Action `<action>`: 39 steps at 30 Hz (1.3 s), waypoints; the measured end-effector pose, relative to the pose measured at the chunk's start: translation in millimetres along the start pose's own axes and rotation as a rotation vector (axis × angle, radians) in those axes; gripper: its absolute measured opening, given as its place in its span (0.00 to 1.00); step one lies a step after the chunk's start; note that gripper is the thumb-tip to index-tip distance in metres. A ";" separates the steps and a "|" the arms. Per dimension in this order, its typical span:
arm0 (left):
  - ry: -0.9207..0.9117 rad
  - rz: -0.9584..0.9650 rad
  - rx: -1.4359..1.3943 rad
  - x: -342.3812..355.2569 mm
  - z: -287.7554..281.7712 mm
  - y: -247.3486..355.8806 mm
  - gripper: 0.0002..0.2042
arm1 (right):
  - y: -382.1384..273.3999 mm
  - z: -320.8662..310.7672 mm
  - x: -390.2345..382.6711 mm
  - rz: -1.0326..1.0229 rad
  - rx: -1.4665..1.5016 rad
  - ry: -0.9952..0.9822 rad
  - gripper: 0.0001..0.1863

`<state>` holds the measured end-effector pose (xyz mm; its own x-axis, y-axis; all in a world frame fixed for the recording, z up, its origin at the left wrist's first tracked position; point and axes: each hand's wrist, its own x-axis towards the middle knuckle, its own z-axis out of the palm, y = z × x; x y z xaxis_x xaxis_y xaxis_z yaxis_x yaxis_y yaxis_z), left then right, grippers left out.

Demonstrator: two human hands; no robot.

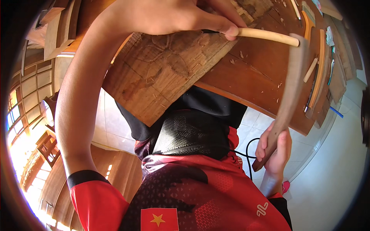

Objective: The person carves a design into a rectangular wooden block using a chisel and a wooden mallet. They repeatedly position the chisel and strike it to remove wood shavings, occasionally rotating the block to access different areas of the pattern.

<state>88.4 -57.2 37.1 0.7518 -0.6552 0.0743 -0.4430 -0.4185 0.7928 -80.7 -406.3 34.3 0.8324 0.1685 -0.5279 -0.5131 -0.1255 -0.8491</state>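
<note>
My left hand (181,17) reaches over a thick wooden board (133,90) and pinches a carving chisel (269,36) by its pale round handle. A short dark part of the blade shows beneath the fingers; its tip is hidden. My right hand (275,150) is wrapped around the lower end of a long, flat brown wooden stick (289,96). The stick's upper end is at the butt of the chisel handle, and whether they touch I cannot tell. Petal-like outlines are cut into the board, which juts past the table edge toward me.
The reddish-brown table (254,81) carries scattered wood shavings. Along its right side lie another pale handle (310,70), a dark pen-like tool (311,92) and long wooden pieces (320,65). Stacked timber (61,32) stands at the far left. A black cable (248,154) hangs below.
</note>
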 end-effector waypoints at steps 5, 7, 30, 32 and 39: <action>-0.016 0.037 -0.088 4.4 4.9 -15.2 0.11 | -5.9 0.0 5.0 -0.017 0.057 0.044 0.26; -0.005 0.067 -0.133 3.5 3.6 -19.7 0.11 | -4.5 -4.8 6.1 -0.038 0.035 0.049 0.26; 0.206 -0.054 -0.141 -5.9 -2.7 -16.7 0.12 | -30.0 -5.6 31.4 -0.088 -0.019 0.038 0.25; 0.323 -0.156 -0.191 -16.0 -8.1 -16.4 0.12 | -37.3 -7.2 33.8 -0.080 -0.005 0.007 0.25; 0.413 -0.262 0.160 -55.6 -10.1 6.4 0.10 | -61.6 -6.6 65.3 -0.380 -0.610 0.207 0.12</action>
<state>48.7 -17.1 44.2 0.9635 -0.2256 0.1439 -0.2587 -0.6479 0.7165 6.7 -394.1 52.3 0.9825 0.1287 -0.1344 -0.0248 -0.6253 -0.7800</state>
